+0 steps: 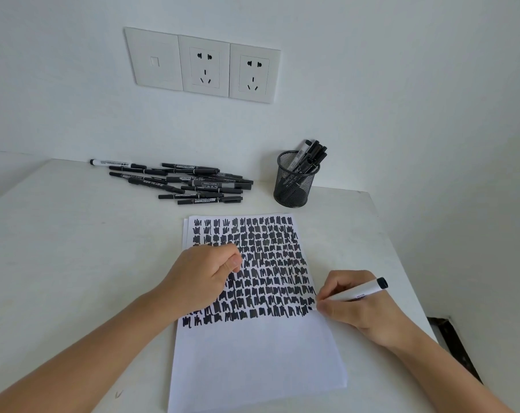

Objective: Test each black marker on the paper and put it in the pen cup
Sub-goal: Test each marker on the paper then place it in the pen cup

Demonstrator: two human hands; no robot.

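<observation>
Test step in hand: right hand (355, 305) pinches a white-barrelled marker (361, 291) in a writing grip, tip at the right edge of the paper (252, 347), end of the lowest scribble row. Left hand (203, 277) curled into a loose fist, resting on the sheet's left side, apparently steadying it; whether it hides a cap, cannot tell. Beyond, the mesh pen cup (294, 186) already holds several markers; untested pile (187, 183) lies left of it. Judged next: carry this marker to the cup

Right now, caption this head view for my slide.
Right hand tests white-barrelled marker on scribble-covered paper sheet; left hand steadies it.
</observation>
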